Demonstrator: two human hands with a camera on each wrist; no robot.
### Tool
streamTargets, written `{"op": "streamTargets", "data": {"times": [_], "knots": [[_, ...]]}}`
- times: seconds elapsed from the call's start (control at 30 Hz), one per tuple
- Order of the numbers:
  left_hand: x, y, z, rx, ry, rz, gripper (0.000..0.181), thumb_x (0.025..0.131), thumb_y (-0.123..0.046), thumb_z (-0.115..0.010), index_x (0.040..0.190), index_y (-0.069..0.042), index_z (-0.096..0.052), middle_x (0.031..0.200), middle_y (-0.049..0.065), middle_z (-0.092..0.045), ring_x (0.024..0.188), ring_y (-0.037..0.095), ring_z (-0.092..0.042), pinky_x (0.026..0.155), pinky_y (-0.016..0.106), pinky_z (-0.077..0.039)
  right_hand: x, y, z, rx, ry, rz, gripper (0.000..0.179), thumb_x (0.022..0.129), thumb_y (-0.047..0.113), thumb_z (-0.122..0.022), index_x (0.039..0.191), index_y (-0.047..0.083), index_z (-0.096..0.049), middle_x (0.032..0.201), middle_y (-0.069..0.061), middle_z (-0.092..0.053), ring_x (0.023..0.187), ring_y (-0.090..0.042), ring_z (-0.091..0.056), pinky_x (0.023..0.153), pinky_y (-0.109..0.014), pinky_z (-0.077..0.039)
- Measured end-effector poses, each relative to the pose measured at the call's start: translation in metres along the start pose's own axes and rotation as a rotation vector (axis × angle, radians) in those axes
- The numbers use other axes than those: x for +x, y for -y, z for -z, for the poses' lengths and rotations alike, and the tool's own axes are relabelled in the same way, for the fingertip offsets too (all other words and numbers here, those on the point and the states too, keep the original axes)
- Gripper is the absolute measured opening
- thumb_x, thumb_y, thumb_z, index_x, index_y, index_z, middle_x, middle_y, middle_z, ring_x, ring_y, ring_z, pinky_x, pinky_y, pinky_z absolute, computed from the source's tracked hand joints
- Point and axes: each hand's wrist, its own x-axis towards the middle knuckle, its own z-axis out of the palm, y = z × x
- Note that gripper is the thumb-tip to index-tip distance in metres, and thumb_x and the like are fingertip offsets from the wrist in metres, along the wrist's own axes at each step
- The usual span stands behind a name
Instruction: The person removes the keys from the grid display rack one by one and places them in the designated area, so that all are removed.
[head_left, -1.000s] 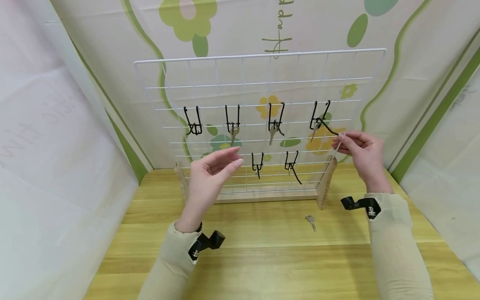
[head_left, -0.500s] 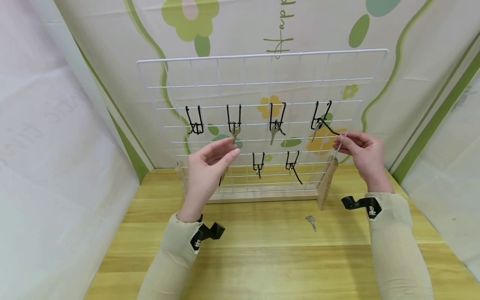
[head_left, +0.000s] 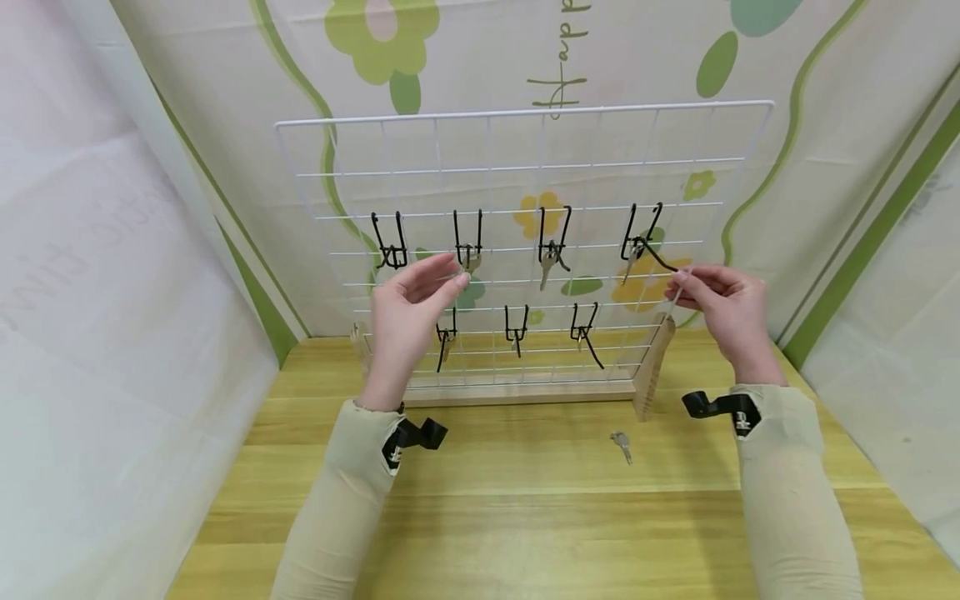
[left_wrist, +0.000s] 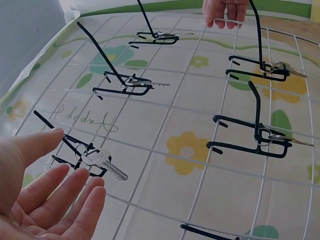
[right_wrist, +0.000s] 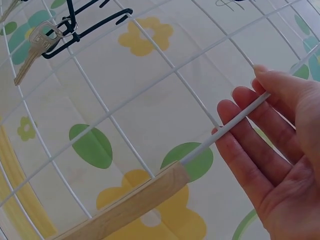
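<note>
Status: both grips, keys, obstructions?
Left grip empty, beside hanging key. Right grip holding wire rack by its side. Loose key on table. No obstruction seen.

A rack is stood on a table, with a cloth hung behind it. On it, 4 upper hooks are set above 3 lower hooks. Keys are hung on the 3 rightmost upper hooks and the 2 rightmost lower hooks. Before the rack, right of its middle, 1 loose key is laid on the table. The left hand is held just beside the 2nd upper hook from the left; the rack's right edge is gripped by the right hand.
</note>
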Motion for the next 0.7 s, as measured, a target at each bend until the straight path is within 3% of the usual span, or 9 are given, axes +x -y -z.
{"op": "streamTargets", "data": {"times": [0.27,0.7], "knots": [[0.012,0.002,-0.003,0.024,0.017,0.08,0.036,0.091,-0.024,-0.081,0.121,-0.007,-0.074,0.109,0.002,-0.075,0.097,0.019,-0.07,0.086,0.029,-0.056,0.0,0.0,0.001,0.005,0.001,-0.01,0.027,0.092,0.008,-0.076,0.109,-0.012,-0.07,0.093,-0.013,-0.076,0.08,-0.019,-0.075,0.074,-0.029,-0.06],[0.016,0.004,-0.009,0.054,0.022,0.089,0.029,0.092,-0.021,-0.08,0.118,-0.008,-0.075,0.111,0.0,-0.074,0.096,0.019,-0.069,0.083,0.031,-0.056,-0.002,0.002,-0.001,0.0,-0.003,-0.011,0.029,0.092,0.009,-0.076,0.109,-0.013,-0.069,0.093,-0.013,-0.076,0.081,-0.019,-0.075,0.074,-0.028,-0.06]]}}
